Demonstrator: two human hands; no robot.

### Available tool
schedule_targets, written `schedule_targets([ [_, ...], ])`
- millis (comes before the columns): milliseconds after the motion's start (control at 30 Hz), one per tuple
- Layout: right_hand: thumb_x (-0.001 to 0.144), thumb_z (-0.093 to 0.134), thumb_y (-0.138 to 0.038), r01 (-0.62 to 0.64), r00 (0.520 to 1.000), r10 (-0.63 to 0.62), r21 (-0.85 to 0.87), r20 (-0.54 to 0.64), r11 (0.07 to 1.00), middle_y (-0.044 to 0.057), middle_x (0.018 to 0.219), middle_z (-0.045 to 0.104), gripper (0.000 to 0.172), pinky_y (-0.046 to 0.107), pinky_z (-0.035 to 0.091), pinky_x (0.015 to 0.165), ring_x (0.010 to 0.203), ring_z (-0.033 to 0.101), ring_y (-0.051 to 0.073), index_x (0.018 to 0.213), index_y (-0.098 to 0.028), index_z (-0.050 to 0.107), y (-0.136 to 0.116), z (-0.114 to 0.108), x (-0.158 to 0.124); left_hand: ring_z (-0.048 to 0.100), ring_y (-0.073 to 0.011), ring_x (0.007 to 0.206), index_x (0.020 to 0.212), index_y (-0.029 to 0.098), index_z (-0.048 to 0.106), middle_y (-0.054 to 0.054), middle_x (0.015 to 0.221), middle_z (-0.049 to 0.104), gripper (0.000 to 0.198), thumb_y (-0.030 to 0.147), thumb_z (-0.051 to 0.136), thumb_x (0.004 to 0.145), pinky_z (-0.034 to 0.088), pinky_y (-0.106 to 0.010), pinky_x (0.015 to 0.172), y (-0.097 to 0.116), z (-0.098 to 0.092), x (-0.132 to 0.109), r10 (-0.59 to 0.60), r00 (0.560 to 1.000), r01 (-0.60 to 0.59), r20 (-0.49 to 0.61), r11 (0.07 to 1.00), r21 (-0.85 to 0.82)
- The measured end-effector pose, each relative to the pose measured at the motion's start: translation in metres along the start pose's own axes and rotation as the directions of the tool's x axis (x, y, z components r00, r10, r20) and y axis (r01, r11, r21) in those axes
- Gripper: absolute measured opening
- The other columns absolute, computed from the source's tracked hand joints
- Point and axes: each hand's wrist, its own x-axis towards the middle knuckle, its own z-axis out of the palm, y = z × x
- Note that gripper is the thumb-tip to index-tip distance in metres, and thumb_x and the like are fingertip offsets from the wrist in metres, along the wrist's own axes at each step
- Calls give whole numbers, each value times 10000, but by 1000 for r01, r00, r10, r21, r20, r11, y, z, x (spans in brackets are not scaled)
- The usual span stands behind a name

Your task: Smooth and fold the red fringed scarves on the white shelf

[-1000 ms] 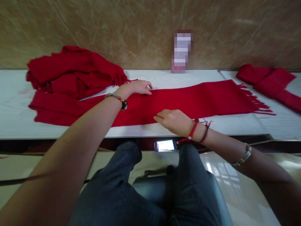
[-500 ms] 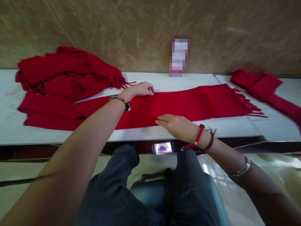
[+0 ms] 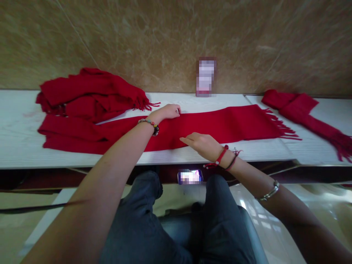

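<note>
A long red scarf (image 3: 203, 126) lies lengthwise on the white tabletop, its fringe spread at the right end and its left part folded over. At the far edge of the scarf my left hand (image 3: 169, 111) has its fingers pinched on the cloth. My right hand (image 3: 202, 144) is at the near edge, a little to the right, fingers pointing left and closed on the border; its thumb is hidden beneath. Between the two hands the cloth is flat.
Behind the scarf's left part is a heap of red scarves (image 3: 90, 95). Another red scarf (image 3: 299, 110) lies folded at the right. A blurred upright card (image 3: 205, 77) stands by the marble wall (image 3: 154, 36). Below the table edge, a lit phone (image 3: 190, 176) rests above my knees.
The view has shifted slightly, so the table sits lower. My right hand's fingers have bent more at the near edge of the scarf. My left hand keeps its place at the far edge.
</note>
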Motion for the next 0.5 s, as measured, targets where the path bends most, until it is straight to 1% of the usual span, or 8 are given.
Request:
schedule_targets([
  [167, 937, 383, -75, 60, 989, -68, -59, -134, 996, 94, 993, 667, 381, 299, 397, 715, 864, 567, 168, 1275, -175, 529, 6, 11, 1, 648, -175, 920, 1102, 153, 672, -74, 1083, 706, 385, 214, 519, 754, 470, -229, 808, -1, 0, 4, 0, 1000, 0, 1, 1000, -9],
  [233, 947, 375, -94, 50, 983, -64, -84, -171, 995, 88, 928, 666, 339, 302, 367, 691, 830, 553, 171, 1214, -168, 571, 6, 13, 3, 650, -178, 914, 1085, 151, 680, -71, 1068, 711, 374, 224, 522, 753, 473, -232, 804, -1, 0, 4, -11, 1000, 11, 4, 1000, -16],
  [367, 957, 383, -129, 44, 976, -71, -135, -205, 990, 78, 815, 645, 273, 308, 313, 658, 783, 520, 178, 1025, -150, 646, 5, 13, 8, 650, -172, 898, 1070, 147, 684, -64, 1052, 716, 359, 236, 522, 762, 473, -224, 788, -1, -1, 4, -27, 1000, 27, 10, 1000, -10],
  [500, 953, 400, -128, 34, 959, -76, -158, -272, 987, 73, 802, 631, 247, 314, 290, 650, 756, 488, 181, 985, -141, 645, 3, 15, 13, 644, -163, 902, 1083, 124, 676, -74, 1069, 709, 358, 227, 520, 778, 461, -204, 768, 0, 0, 4, -28, 1000, 27, 15, 999, 23],
])
